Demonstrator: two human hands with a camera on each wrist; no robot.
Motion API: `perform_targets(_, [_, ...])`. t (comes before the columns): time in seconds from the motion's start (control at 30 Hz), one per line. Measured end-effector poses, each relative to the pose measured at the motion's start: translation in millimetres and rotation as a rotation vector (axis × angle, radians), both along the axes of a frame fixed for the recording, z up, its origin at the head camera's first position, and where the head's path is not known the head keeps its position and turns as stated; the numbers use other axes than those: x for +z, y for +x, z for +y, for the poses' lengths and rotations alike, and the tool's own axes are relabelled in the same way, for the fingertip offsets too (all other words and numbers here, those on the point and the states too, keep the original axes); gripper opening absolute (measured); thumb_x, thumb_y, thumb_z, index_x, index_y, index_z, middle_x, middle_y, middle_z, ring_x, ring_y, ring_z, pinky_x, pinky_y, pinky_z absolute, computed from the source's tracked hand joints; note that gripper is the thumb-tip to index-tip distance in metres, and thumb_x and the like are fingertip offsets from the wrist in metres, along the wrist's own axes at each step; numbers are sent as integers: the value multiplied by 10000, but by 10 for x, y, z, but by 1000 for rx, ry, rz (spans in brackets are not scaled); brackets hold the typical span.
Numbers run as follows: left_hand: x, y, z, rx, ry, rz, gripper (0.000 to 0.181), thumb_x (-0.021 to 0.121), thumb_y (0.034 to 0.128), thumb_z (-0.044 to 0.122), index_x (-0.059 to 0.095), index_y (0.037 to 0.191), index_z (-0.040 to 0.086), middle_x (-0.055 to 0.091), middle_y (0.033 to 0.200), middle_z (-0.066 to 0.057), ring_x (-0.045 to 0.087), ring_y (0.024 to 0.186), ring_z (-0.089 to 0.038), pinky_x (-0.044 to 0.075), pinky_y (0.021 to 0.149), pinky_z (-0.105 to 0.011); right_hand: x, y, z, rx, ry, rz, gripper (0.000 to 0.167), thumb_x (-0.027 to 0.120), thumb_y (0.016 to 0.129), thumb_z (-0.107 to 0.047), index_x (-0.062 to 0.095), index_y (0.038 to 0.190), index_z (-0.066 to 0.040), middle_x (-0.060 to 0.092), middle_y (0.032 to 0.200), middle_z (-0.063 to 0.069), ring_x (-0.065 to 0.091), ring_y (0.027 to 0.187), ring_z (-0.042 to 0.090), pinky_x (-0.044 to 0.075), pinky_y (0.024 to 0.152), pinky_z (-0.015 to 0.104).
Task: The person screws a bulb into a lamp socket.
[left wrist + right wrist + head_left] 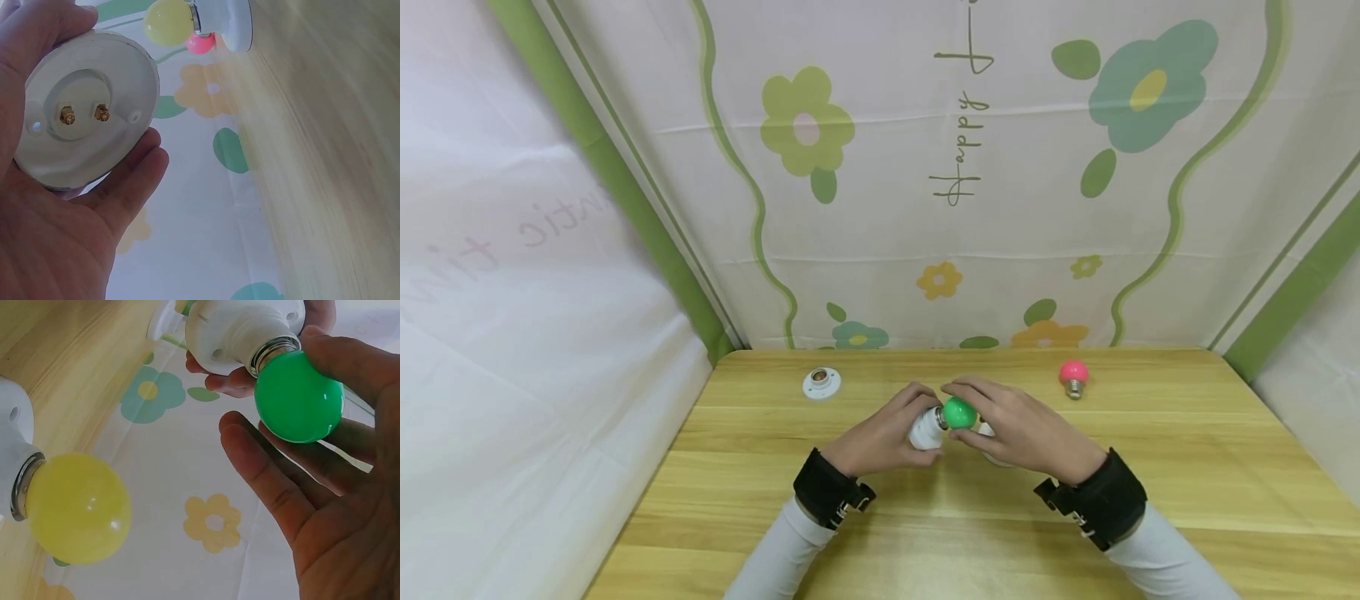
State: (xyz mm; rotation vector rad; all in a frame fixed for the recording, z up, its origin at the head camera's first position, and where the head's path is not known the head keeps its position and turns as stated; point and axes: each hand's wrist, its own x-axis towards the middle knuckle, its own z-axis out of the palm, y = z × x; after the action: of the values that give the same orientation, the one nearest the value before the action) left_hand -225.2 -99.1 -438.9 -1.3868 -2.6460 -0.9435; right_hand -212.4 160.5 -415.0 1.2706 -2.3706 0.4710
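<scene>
My left hand (887, 432) grips a white round lamp holder (927, 430) by its base. The left wrist view shows the holder's underside, with two brass screws. A green light bulb (960, 413) sits with its metal base in the holder's mouth; some thread still shows in the right wrist view. Around the green globe, my right hand (1028, 427) pinches with thumb and fingers. Below that hand a second white lamp holder (14, 419) stands on the table, carrying a yellow bulb (80, 508). In the head view the right hand covers most of it.
Toward the back left of the wooden table (737, 500) lies another white lamp holder (831, 387), with no bulb in it. A pink bulb (1073, 372) rests at the back right. Printed cloth (880, 225) hangs behind the table and at its sides.
</scene>
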Motion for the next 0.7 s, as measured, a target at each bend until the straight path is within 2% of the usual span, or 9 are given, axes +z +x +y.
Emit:
perform_targets(0.27, [-8,-6,-2,8,3,2,530,834,919,178,571,1367,75,526,1321,-40,560,1099,-122,547,952,-216,7,-2,-28,54,-31,-25,488,858,919,-239,639,1323,-76,665,1256,22,702,1042,116,626,840,268])
perform_targets(0.5, [-11,-3,-5,9,3,-14,532,836,920,177,570,1368,69,523,1320,-43,559,1102,-123,547,958,-221,3,2,-22,66,-30,-16,553,912,850,-156,637,1319,-55,673,1254,41,716,1069,155,635,872,305])
perform_targets(0.7, [-20,-6,-1,4,6,-9,524,832,922,180,572,1364,71,524,1312,-43,556,1096,-123,547,950,-215,-13,-8,-22,93,-37,15,514,899,848,-92,644,1292,-45,683,1225,31,718,1057,155,635,875,307])
